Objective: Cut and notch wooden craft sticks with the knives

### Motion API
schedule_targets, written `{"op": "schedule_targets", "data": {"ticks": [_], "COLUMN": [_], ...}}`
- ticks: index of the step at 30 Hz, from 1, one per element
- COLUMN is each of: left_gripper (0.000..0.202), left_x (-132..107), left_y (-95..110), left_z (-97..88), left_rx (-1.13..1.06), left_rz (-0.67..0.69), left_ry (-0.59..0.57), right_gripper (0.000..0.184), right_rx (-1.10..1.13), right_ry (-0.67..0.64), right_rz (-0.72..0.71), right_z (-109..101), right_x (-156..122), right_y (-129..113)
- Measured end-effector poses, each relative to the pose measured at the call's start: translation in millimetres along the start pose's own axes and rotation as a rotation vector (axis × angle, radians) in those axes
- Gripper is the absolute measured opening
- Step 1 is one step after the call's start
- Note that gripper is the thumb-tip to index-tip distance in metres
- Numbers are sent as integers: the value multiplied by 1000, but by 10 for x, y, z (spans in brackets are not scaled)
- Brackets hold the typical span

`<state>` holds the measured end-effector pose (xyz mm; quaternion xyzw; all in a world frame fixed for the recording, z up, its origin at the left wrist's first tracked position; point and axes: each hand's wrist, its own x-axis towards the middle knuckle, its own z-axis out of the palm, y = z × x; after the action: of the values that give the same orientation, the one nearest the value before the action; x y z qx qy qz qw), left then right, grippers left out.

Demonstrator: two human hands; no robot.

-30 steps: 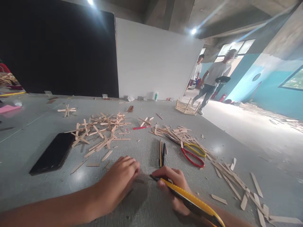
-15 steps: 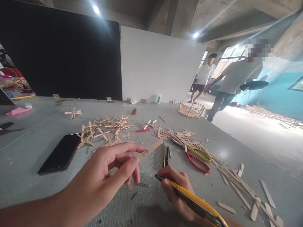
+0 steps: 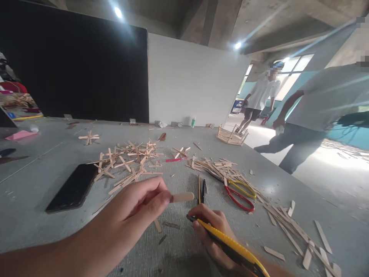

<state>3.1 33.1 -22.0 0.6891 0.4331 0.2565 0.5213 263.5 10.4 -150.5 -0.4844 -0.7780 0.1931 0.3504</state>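
My left hand (image 3: 138,209) is raised a little above the grey table (image 3: 37,181), its fingers pinched on a wooden craft stick (image 3: 182,197) that points right. My right hand (image 3: 211,234) rests on the table just below, closed round a yellow utility knife (image 3: 230,246) whose tip points up-left toward the stick. Small cut stick pieces (image 3: 158,226) lie on the table under my left hand.
A pencil and a black pen (image 3: 201,188) lie beyond my hands, red and yellow scissors (image 3: 239,192) to their right. Stick piles (image 3: 129,157) spread behind, a black phone (image 3: 73,188) at left, a stick frame (image 3: 232,135) far right. Two people (image 3: 311,115) walk past on the right.
My left hand rose off the table with the stick, then turned it so it points right. The knife hand stayed put. The nearer person walked closer along the right.
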Motion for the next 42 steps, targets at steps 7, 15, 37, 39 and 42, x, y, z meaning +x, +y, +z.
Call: {"op": "schedule_targets", "data": {"ticks": [7,15,37,39,42], "left_gripper": [43,43,43,44,42], "left_x": [32,21,-6,-20,-31], "left_y": [68,83,35,50,54], "left_z": [-11,-33,26,35,45], "left_rx": [90,135,58,67,67], "left_rz": [32,-27,-74,-65,-28], "left_ry": [-41,-33,-9,9,16], "right_gripper": [21,19,13,13,14], "right_rx": [3,-1,99,101,84], "right_ry": [-75,-123,-194,-193,-192], "right_rz": [-10,-18,-62,-61,-61], "right_z": [-45,-79,-78,-89,-97], "right_x": [37,69,103,110,107], "right_y": [-34,-92,-112,-122,-124]}}
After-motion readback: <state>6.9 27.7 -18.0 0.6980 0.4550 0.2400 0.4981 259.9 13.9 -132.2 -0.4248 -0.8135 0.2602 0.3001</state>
